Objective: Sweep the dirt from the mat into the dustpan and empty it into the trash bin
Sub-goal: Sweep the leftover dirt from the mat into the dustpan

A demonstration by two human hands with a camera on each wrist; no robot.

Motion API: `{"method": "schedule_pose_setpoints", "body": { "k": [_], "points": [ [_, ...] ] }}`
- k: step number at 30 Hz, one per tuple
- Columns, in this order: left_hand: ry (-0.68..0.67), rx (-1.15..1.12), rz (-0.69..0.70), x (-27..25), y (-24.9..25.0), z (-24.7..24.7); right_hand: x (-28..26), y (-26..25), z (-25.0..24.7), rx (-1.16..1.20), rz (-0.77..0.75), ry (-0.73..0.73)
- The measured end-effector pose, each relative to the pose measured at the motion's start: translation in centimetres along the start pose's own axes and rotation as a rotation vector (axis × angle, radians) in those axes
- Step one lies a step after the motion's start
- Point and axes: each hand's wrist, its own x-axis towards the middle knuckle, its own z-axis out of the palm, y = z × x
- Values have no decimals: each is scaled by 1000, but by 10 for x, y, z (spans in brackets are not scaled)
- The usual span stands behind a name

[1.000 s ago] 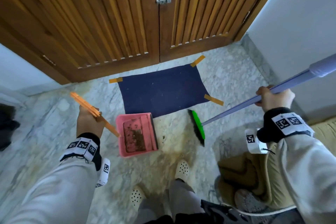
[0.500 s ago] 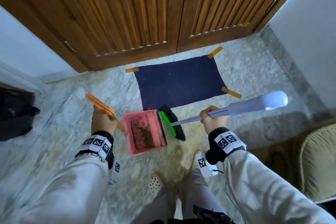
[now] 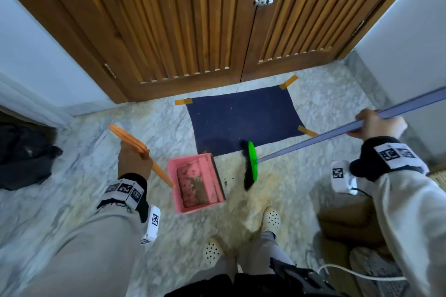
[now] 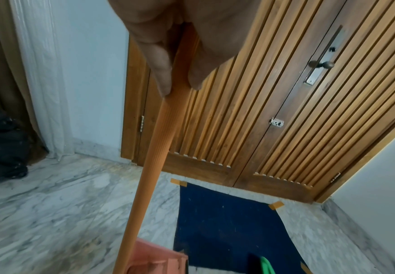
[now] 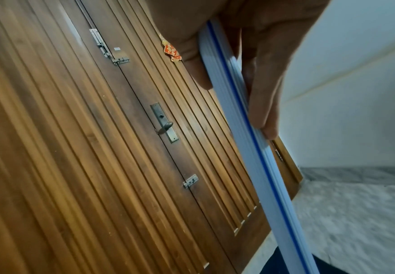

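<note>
A dark blue mat lies taped to the marble floor before the wooden doors; it also shows in the left wrist view as the mat. The pink dustpan sits at the mat's near left corner with brown dirt inside. My left hand grips its orange handle, seen closer as the handle. My right hand grips the broom's grey-blue pole, the same pole. The green broom head stands on the floor right of the dustpan, with a few dirt specks between them.
A black trash bag sits at the far left by a curtain. Wooden double doors close off the far side. White walls flank both sides. My feet in white shoes stand just behind the dustpan. Brown cushions lie at lower right.
The broom head has drawn back from the dustpan's lip to the right, and my right hand has swung out right with the pole. The left hand keeps the dustpan in place.
</note>
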Motion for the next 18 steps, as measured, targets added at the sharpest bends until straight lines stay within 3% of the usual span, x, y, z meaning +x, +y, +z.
{"method": "schedule_pose_setpoints", "body": {
  "k": [5,8,13,16,18],
  "points": [
    [37,38,-8,1,-8,-24,0,-5,9,-68,-88,34],
    [45,74,-22,0,-22,-22,-11,25,42,-256,-87,-113],
    [81,97,-79,-13,-36,-8,-81,71,100,-438,-112,-439],
    [77,90,-83,-15,-35,-7,-119,79,112,-376,-142,-617],
    [83,83,-87,-17,-33,-9,-129,80,110,-293,-125,-661]
  ]
}}
